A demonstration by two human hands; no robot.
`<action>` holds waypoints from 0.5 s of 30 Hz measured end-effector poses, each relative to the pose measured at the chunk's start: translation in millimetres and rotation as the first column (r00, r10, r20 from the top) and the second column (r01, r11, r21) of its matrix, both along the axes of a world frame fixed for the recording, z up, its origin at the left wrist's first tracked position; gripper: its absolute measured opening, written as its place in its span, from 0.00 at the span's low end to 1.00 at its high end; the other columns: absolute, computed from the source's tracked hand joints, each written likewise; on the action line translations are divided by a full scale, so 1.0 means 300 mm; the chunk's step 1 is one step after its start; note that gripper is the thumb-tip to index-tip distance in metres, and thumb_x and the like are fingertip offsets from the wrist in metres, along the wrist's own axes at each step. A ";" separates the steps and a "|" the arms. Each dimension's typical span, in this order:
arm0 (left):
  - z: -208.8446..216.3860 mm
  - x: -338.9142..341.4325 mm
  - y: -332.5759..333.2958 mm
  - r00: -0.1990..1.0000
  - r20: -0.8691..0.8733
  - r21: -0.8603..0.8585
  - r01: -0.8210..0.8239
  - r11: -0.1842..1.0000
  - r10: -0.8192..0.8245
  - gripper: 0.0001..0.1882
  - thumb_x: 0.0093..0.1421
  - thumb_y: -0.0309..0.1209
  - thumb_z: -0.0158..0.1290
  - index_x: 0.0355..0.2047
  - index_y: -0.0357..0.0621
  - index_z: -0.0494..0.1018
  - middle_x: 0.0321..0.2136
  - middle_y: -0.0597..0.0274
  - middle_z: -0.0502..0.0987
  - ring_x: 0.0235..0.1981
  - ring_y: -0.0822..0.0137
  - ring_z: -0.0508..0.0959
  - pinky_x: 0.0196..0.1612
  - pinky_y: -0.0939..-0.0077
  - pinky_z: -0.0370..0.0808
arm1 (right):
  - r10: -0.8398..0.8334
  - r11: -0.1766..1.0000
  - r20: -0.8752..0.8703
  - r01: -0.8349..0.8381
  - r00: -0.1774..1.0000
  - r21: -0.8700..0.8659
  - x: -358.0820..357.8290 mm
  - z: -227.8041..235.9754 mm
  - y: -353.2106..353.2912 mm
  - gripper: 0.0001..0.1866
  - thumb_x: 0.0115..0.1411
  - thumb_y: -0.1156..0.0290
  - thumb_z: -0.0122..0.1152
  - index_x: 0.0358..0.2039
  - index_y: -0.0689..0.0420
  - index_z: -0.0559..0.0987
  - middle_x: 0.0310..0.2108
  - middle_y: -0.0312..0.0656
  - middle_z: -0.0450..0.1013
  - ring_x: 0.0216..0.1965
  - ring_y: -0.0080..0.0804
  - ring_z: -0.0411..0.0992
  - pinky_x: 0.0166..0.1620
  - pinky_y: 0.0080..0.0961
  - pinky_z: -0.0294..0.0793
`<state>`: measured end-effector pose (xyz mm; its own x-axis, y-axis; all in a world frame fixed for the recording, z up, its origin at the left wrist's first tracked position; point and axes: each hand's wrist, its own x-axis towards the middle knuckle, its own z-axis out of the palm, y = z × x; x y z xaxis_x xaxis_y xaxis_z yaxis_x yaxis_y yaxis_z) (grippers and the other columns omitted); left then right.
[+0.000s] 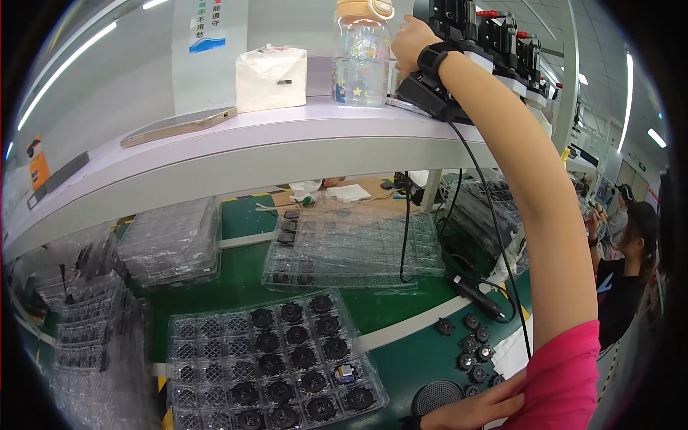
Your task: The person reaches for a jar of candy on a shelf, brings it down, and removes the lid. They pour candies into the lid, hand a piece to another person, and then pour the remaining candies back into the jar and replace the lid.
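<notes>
My right hand [411,44] is raised to the white shelf [287,136], its fingers closed on a black device [430,93] standing at the shelf's edge. A black band circles that wrist, and a black cable [494,222] hangs from the device down to the bench. My left hand [476,408] lies low at the bottom edge, flat beside a round black mesh disc [436,396], partly hidden by my pink sleeve. Several small round black parts [473,344] lie loose just above it.
A clear tray [276,362] of round black parts lies on the green bench, with another clear tray [351,247] behind it and stacked trays [172,244] at left. On the shelf stand a clear bottle [360,54], a white tissue pack [271,77] and a phone [179,126]. Another person [631,265] stands at right.
</notes>
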<state>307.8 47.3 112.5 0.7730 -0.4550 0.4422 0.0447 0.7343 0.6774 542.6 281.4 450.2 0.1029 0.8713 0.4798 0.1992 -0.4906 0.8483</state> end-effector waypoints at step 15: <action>-0.004 0.052 0.042 0.865 0.486 0.118 -0.210 0.971 0.128 0.40 0.61 0.46 0.52 0.63 0.35 0.48 0.56 0.56 0.65 0.52 0.70 0.67 0.52 0.75 0.66 | 0.228 0.971 -0.059 -0.231 0.972 -0.062 0.060 0.020 0.011 0.11 0.46 0.65 0.58 0.29 0.52 0.83 0.33 0.39 0.75 0.37 0.32 0.73 0.49 0.32 0.62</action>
